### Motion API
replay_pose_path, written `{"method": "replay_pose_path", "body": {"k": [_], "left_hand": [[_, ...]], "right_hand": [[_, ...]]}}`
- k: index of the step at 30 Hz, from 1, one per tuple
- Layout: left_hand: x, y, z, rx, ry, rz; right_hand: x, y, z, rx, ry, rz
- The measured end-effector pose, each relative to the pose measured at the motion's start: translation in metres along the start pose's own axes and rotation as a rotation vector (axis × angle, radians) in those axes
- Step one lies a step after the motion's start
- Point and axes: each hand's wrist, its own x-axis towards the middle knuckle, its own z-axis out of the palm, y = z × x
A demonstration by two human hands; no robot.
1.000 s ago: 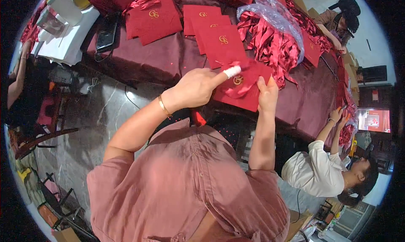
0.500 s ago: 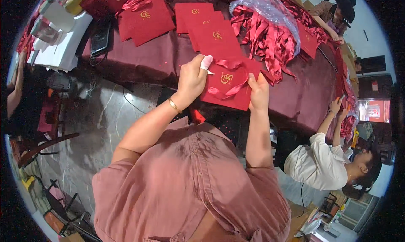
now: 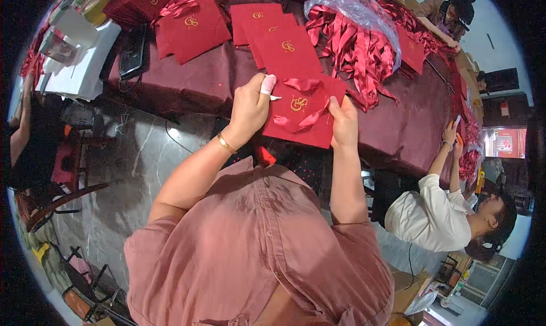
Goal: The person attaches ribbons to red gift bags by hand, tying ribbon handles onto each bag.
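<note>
Between my hands is a red gift bag [image 3: 310, 128] with a gold emblem and glossy red ribbon handles [image 3: 297, 123]. My left hand [image 3: 251, 107], with a white wrap on one finger, pinches the bag's left edge. On the opposite edge, my right hand [image 3: 344, 124] grips it with the thumb on top. Just beyond lie overlapping flat red bags [image 3: 293, 61] on the dark red tablecloth [image 3: 187, 87]. A clear plastic bag [image 3: 378, 19] spills many loose red ribbons [image 3: 358, 59] to their right.
More red bags with ribbons [image 3: 193, 33] lie at the far left, near a black phone [image 3: 132, 56] with a cable. White paper [image 3: 85, 70] bears plastic containers. A co-worker in a white shirt [image 3: 429, 221] works at the right, another person [image 3: 449, 10] at the far right.
The held bag has shifted slightly left with both hands, and its ribbon handles now lie flatter and farther apart. Both hands keep their grip.
</note>
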Motion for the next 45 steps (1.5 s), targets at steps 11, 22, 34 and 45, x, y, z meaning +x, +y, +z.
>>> {"method": "replay_pose_path", "body": {"k": [11, 22, 34, 45], "left_hand": [[0.043, -0.014, -0.036, -0.060, 0.176, 0.120], [0.035, -0.021, -0.016, 0.234, 0.042, 0.418], [0.091, -0.038, -0.002, 0.507, 0.357, 0.395], [0.102, -0.028, -0.002, -0.012, 0.176, -0.010]], "right_hand": [[0.018, -0.086, 0.004, -0.953, 0.335, -0.785], [0.012, -0.028, -0.035, -1.432, -0.327, -0.644], [0.010, -0.008, -0.051, -1.063, -0.022, -0.570], [0.018, -0.003, -0.024, -0.923, 0.032, -0.429]]}}
